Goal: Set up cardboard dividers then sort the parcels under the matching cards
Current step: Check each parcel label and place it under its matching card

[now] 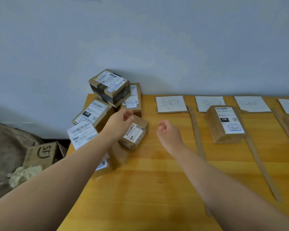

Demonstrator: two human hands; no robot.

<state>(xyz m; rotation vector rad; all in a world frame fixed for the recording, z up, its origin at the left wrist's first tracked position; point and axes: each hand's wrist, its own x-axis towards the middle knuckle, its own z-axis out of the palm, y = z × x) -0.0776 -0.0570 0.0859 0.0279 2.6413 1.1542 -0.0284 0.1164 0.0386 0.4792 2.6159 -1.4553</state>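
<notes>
Grip of left hand [119, 121] loosely curled, empty, by small parcel [138, 130], right hand [168, 133] likewise.

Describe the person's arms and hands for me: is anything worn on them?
The left arm and right arm are bare as far as the picture's edge, with no sleeves in view. The left hand and right hand are ungloved. No watch, bracelet or ring shows.

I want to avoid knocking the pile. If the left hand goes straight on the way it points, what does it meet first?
Probably the small parcel right beside the left hand; behind it lies a flat parcel. Depth is unclear.
</notes>
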